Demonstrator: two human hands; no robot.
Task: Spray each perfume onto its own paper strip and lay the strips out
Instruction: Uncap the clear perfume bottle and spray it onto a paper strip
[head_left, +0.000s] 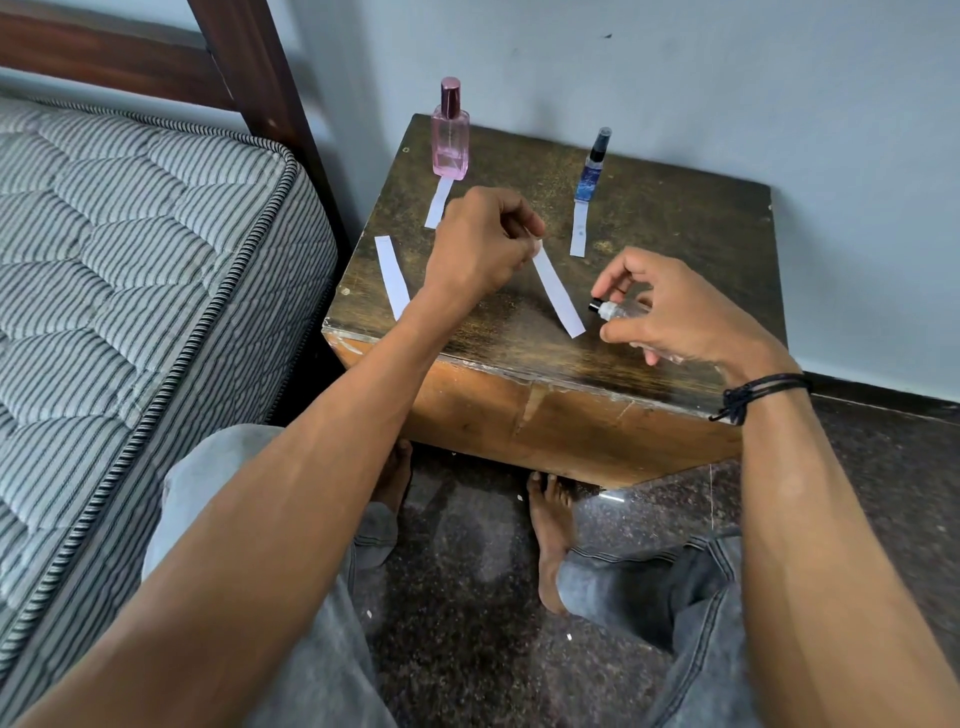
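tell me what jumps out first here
Over the wooden table, the left grip pinches the top of a white paper strip while the right grip holds a clear spray bottle aimed at it. At the back stand a pink perfume bottle, left, and a blue spray bottle, right.

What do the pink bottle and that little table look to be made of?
Pink bottle: see-through and glossy, likely glass, though clear plastic is possible; its cap shines like metal. Table: wood, with a dark, worn, mottled top and chipped paler edges.
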